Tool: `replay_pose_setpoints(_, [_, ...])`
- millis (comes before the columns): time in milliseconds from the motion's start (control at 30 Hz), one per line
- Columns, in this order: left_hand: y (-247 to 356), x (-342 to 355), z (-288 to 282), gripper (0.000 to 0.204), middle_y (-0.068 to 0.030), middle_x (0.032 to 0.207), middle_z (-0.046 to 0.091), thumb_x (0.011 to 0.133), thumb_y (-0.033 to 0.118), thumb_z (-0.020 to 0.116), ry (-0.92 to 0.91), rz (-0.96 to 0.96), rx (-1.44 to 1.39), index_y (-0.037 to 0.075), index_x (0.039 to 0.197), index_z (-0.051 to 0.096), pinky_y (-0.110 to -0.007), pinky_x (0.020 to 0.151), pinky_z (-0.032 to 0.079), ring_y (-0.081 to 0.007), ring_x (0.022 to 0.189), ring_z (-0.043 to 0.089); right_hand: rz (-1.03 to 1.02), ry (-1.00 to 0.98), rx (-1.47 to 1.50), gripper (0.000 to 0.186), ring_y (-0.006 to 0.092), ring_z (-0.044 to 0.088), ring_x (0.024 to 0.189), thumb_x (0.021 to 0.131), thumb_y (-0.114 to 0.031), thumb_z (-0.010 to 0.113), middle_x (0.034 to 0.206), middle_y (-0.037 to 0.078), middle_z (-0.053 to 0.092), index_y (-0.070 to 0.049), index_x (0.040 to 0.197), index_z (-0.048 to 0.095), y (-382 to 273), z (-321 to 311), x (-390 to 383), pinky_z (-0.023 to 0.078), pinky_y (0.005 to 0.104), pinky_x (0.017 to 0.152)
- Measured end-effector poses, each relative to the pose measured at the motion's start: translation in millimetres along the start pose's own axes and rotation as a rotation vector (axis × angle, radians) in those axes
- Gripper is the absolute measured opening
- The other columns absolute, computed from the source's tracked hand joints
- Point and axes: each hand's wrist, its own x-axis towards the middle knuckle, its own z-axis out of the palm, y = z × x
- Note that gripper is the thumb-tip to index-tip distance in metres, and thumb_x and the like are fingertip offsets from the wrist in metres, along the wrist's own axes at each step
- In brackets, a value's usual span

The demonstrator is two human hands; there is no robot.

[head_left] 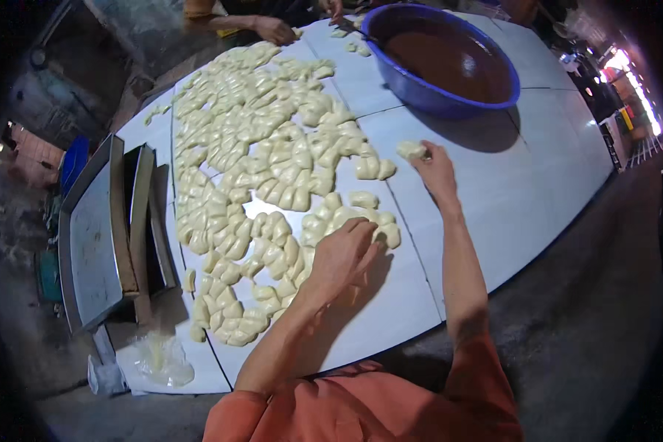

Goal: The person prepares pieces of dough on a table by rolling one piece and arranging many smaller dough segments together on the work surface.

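- Standing well left of the blue basin (449, 107), I see metal trays (92, 239) tilted on edge; a clear plastic bag (165, 362) lies nearer the worker than they do.
- Left of the basin, pale dough pieces (261, 151) cover much of the white table (567, 158), many pressed side by side. I judge them light, soft and a little slick from their sheen, easily dented or stretched; best lifted singly, fingertips low on both sides.
- Beyond that spread, left of the basin's far rim, a co-worker's hand (274, 31) is at the table.
- On the worker's side of the basin and to its left, the left hand (344, 254) bends over the spread's edge, knuckles up, its forearm slanting in. I can't tell whether its fingers grip anything.
- Just short of the basin, the right hand (439, 173), well apart from the other, pinches one held piece (409, 149) between thumb and fingertips, arm reaching forward, the free end poking out leftward.
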Motion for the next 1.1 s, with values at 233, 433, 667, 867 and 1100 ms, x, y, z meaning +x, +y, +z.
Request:
replay_pose_setpoints(233, [-18,-78,-34,0.029,-0.0129,0.119,0.067,0.093,0.022,0.067,0.127,-0.158,-0.078,0.006,0.117,0.066,-0.037,0.083,0.056,-0.0307,0.098,0.07,-0.286,0.279,-0.324,0.045,0.0259,0.062,0.104,0.093,-0.026,0.069,0.119,0.014,0.065,0.0,0.13,0.061,-11,4,-35,0.049,0.0387,0.093])
replay_pose_setpoints(433, [-30,-134,-35,0.027,-0.0149,0.111,0.07,0.092,0.019,0.069,0.208,-0.269,-0.094,0.006,0.116,0.067,-0.037,0.08,0.056,-0.0299,0.093,0.071,-0.11,-0.144,-0.469,0.055,0.0258,0.066,0.084,0.088,-0.036,0.074,0.116,0.016,0.067,-0.003,0.13,0.061,-30,1,-140,0.053,0.0382,0.081])
replay_pose_setpoints(667, [-13,-47,10,0.034,-0.0158,0.108,0.066,0.092,0.022,0.064,0.151,-0.115,0.052,0.006,0.121,0.06,-0.044,0.072,0.055,-0.037,0.09,0.068,-0.199,-0.174,-0.365,0.039,0.0249,0.066,0.089,0.085,-0.024,0.074,0.103,0.013,0.065,0.001,0.11,0.06,-31,39,-151,0.053,0.0394,0.079])
replay_pose_setpoints(867, [-17,19,44,0.022,-0.018,0.103,0.064,0.085,0.012,0.066,0.102,-0.099,0.039,0.005,0.106,0.062,-0.047,0.075,0.053,-0.0394,0.089,0.066,0.07,-0.274,0.238,0.019,0.0119,0.061,0.08,0.084,-0.007,0.067,0.088,0.005,0.062,-0.001,0.098,0.056,-20,13,-130,0.052,0.0285,0.071])
replay_pose_setpoints(1100, [7,89,79,0.021,-0.019,0.104,0.064,0.087,0.015,0.063,0.323,-0.015,-0.209,0.003,0.105,0.064,-0.048,0.08,0.053,-0.039,0.094,0.065,0.004,-0.068,0.364,0.018,0.0136,0.061,0.089,0.091,-0.012,0.064,0.1,0.007,0.063,-0.003,0.104,0.056,-29,-19,-64,0.051,0.0288,0.078])
